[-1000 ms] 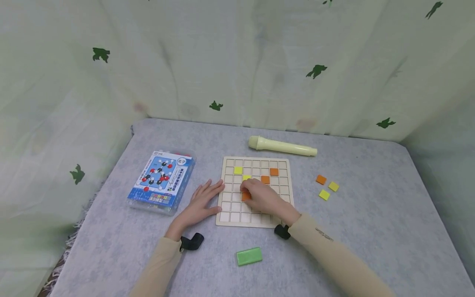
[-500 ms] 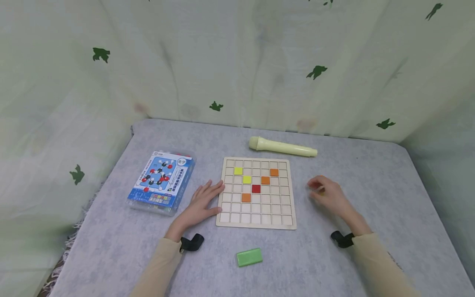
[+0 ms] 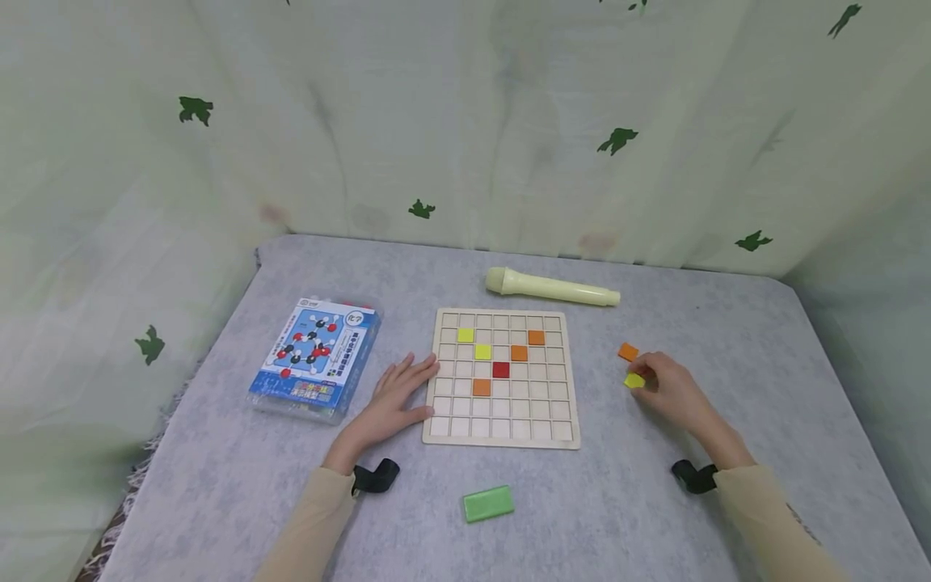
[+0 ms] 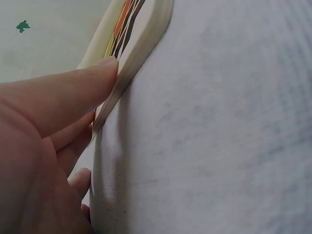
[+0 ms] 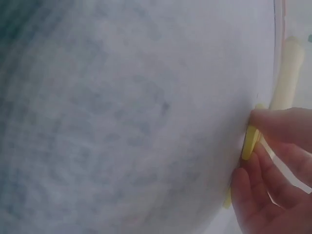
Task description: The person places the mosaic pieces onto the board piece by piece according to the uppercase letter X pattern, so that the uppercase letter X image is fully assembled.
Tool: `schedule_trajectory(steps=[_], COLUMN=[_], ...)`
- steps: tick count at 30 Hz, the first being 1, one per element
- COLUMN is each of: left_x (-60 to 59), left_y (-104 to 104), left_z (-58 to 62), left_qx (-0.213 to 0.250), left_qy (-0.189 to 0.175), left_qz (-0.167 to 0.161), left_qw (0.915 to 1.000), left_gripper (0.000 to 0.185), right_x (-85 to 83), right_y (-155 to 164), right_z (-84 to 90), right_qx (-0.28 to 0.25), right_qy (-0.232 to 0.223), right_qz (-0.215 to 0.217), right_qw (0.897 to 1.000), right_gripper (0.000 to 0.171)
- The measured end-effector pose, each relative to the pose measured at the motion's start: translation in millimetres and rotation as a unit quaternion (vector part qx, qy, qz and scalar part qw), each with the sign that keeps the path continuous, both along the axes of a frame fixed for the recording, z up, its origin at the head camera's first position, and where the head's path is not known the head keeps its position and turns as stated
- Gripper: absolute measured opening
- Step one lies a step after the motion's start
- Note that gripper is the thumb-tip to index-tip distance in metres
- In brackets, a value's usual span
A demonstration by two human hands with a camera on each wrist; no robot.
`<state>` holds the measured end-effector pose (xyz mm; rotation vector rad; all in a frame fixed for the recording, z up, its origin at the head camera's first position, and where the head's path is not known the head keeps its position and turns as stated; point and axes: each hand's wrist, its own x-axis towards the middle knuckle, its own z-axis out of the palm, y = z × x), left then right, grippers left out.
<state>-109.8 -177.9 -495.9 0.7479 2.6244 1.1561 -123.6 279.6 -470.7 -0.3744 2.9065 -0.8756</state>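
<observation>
Head view takes in a grey felt-covered table [image 3: 218,453] hemmed by pale green curtains, and on it, going down in size, a wooden grid board [image 3: 502,378], a blue boxed molecular model kit [image 3: 314,356], a cream tube [image 3: 553,287], a green block [image 3: 488,503] and the small coloured tiles. The left hand [image 3: 393,396] lies flat with straight fingers against the board's left edge, steadying it; the left wrist view shows a fingertip pressed to the rim. The right hand [image 3: 672,392], well to the right of the board, pinches a yellow tile [image 3: 634,380] between thumb and fingertips, tilting it up off the cloth, with an orange tile [image 3: 628,352] just beyond it. I'd say lifting cleanly calls for getting a fingertip under the tile's edge, since it is thin and the felt is soft, while the other hand keeps the board from sliding. The board's cells hold two yellow tiles, three orange and one red [image 3: 500,369]; most cells are bare.
</observation>
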Motion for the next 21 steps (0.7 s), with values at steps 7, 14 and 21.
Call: schedule_trajectory(steps=[7,14,21], left_x=[0.1,1.1,1.0], left_y=[1,0,1], left_z=[0.5,-0.4,0.5], left_qx=[0.0,0.002,0.004], left_qy=[-0.004,-0.005,0.002], left_qz=[0.002,0.005,0.006], left_qw=[1.0,1.0,1.0], left_gripper=[0.068,0.068,0.068], right_x=[-5.2,-10.0,-10.3], right_y=[-23,-76,-127], right_z=[5.2,12.9,13.5], right_qx=[-0.034,-0.057,-0.05], right_qy=[0.009,-0.002,-0.024], right_qz=[0.033,0.092,0.139], right_qw=[0.999,0.994,0.989], right_gripper=[0.028,0.03,0.031])
